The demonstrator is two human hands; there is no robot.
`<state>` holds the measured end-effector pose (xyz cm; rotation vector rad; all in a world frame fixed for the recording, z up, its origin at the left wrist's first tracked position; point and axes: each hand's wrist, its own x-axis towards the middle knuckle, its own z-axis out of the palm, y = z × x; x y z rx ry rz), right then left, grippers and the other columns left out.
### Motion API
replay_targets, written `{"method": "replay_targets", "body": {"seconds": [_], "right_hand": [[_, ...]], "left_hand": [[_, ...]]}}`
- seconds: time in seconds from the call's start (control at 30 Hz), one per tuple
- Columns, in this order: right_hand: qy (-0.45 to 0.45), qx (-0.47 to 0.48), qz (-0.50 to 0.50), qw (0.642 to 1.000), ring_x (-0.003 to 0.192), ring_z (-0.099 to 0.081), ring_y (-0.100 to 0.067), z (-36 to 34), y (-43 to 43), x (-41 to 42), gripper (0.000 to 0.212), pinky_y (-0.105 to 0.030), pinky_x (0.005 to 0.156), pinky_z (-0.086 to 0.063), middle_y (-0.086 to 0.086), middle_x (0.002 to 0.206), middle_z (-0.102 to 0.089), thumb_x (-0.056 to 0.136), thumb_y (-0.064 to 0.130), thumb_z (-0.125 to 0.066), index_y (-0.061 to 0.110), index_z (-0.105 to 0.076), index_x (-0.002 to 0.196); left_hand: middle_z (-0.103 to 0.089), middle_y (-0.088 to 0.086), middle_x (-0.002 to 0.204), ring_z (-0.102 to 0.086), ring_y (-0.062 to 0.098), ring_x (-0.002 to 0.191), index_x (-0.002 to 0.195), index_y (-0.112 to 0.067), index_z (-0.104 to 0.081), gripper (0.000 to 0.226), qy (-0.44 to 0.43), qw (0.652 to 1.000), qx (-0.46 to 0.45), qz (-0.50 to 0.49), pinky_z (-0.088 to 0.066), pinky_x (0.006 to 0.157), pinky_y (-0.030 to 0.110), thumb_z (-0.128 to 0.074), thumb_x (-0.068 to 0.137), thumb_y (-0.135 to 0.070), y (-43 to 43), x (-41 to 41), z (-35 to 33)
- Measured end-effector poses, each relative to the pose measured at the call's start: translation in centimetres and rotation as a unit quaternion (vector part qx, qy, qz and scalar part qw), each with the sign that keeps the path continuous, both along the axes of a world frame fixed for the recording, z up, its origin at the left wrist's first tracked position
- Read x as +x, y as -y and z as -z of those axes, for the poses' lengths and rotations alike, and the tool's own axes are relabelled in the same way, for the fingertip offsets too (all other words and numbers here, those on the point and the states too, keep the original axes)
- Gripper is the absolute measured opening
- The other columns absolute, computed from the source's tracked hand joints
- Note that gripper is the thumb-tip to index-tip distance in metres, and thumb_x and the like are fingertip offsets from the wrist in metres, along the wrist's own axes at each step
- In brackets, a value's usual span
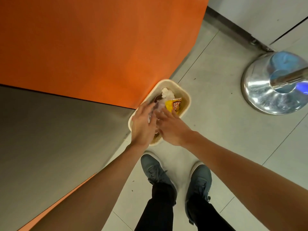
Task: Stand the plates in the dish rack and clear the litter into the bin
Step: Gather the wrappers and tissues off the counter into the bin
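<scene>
Below: left hand (143,125), right hand (172,129) over bin (185,105); yellow wrapper (172,106) lettering unreadable.

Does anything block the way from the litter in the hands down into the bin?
Nothing visible: the clear plastic lies between the left hand and right hand, directly over the open bin.

Bin (185,104): one, containing one yellow wrapper (173,105). Hands: two, left hand (143,124) and right hand (171,129). Shoes (155,169): two, at 6 o'clock.
</scene>
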<state>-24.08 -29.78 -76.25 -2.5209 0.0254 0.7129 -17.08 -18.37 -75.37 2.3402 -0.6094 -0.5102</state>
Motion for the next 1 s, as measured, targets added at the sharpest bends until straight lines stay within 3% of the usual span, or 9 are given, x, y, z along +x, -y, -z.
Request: {"method": "replay_targets", "body": {"seconds": [0.1, 0.17, 0.3, 0.37, 0.43, 0.5, 0.67, 0.73, 1.0], "right_hand": [[-0.042, 0.032, -0.010, 0.999, 0.146, -0.021, -0.025, 0.7, -1.1, 0.0, 0.049, -0.044, 0.121, -0.009, -0.011, 0.154, -0.032, 0.096, 0.014, -0.044, 0.010, -0.042, 0.145], [-0.021, 0.057, 0.021, 0.998, 0.139, -0.033, -0.026, 0.6, -1.2, -0.2, 0.042, -0.039, 0.119, -0.017, -0.012, 0.146, -0.046, 0.093, 0.010, -0.048, 0.008, -0.054, 0.135], [0.053, 0.073, 0.077, 0.993, 0.120, -0.052, -0.026, 0.4, 0.2, -0.7, 0.040, -0.039, 0.105, -0.040, -0.007, 0.127, -0.060, 0.088, 0.009, -0.055, 0.014, -0.061, 0.128], [0.061, 0.055, 0.078, 0.994, 0.121, -0.050, -0.025, 0.5, 1.2, -1.0, 0.039, -0.040, 0.105, -0.039, -0.006, 0.126, -0.060, 0.089, 0.011, -0.054, 0.015, -0.061, 0.127], [0.060, 0.045, 0.087, 0.993, 0.125, -0.046, -0.025, 0.6, 2.1, -1.0, 0.038, -0.040, 0.108, -0.036, -0.008, 0.128, -0.058, 0.090, 0.011, -0.054, 0.015, -0.062, 0.127], [0.051, 0.056, 0.108, 0.991, 0.126, -0.044, -0.028, 0.4, 2.6, -0.6, 0.039, -0.041, 0.109, -0.035, -0.010, 0.130, -0.056, 0.090, 0.008, -0.054, 0.014, -0.061, 0.128], [0.046, 0.142, 0.206, 0.967, 0.118, -0.053, -0.030, -1.9, 3.1, 0.2, 0.045, -0.041, 0.099, -0.046, -0.013, 0.123, -0.062, 0.083, -0.008, -0.051, 0.009, -0.066, 0.122], [0.061, 0.162, 0.244, 0.954, 0.113, -0.057, -0.029, -3.3, 3.4, 0.2, 0.043, -0.038, 0.097, -0.048, -0.014, 0.119, -0.065, 0.081, -0.011, -0.051, 0.006, -0.069, 0.115], [0.068, 0.169, 0.275, 0.944, 0.104, -0.061, -0.030, -9.3, 4.2, 0.1, 0.033, -0.043, 0.089, -0.052, -0.015, 0.112, -0.068, 0.080, -0.007, -0.057, 0.004, -0.071, 0.109]], "left_hand": [[-0.059, 0.003, 0.134, -0.053, 0.013, 0.123, 0.131, -0.013, -0.060, 0.035, -0.038, 0.990, 0.071, 0.118, -0.030, 0.103, 0.011, -0.041, 0.102, -0.011, -1.2, -0.3, 2.2], [-0.056, 0.006, 0.139, -0.050, 0.021, 0.129, 0.137, -0.010, -0.054, 0.037, -0.032, 0.968, 0.154, 0.196, -0.029, 0.107, 0.021, -0.039, 0.103, -0.012, -2.3, 0.4, 4.1], [-0.068, 0.007, 0.097, -0.055, 0.033, 0.102, 0.108, -0.003, -0.062, 0.028, -0.154, 0.916, 0.258, 0.266, -0.050, 0.084, 0.028, -0.036, 0.099, -0.006, -3.0, 2.4, 7.3], [-0.064, 0.003, 0.123, -0.047, 0.026, 0.126, 0.116, -0.016, -0.065, 0.033, -0.190, 0.854, 0.410, 0.257, -0.040, 0.106, 0.035, -0.039, 0.098, -0.027, -2.2, 2.8, 7.9], [-0.037, 0.002, 0.153, -0.027, 0.025, 0.143, 0.139, -0.021, -0.051, 0.045, -0.116, 0.807, 0.503, 0.287, -0.025, 0.117, 0.043, -0.040, 0.097, -0.032, -1.5, 3.3, 8.6], [-0.029, 0.006, 0.155, -0.026, 0.027, 0.140, 0.146, -0.016, -0.041, 0.052, -0.091, 0.784, 0.523, 0.321, -0.026, 0.115, 0.043, -0.041, 0.096, -0.026, -0.7, 3.3, 8.5], [-0.046, 0.006, 0.143, -0.037, 0.025, 0.134, 0.136, -0.018, -0.052, 0.048, -0.045, 0.767, 0.530, 0.360, -0.032, 0.111, 0.039, -0.042, 0.097, -0.043, -0.2, 3.3, 6.0], [-0.056, 0.006, 0.134, -0.048, 0.024, 0.127, 0.125, -0.016, -0.061, 0.043, -0.076, 0.774, 0.509, 0.370, -0.040, 0.107, 0.039, -0.049, 0.094, -0.043, -0.6, 3.8, 4.6], [-0.064, 0.012, 0.108, -0.062, 0.026, 0.088, 0.116, -0.002, -0.060, 0.032, -0.113, 0.905, 0.377, 0.164, -0.057, 0.078, 0.039, -0.058, 0.086, -0.014, -1.3, 4.7, -3.2]]}}
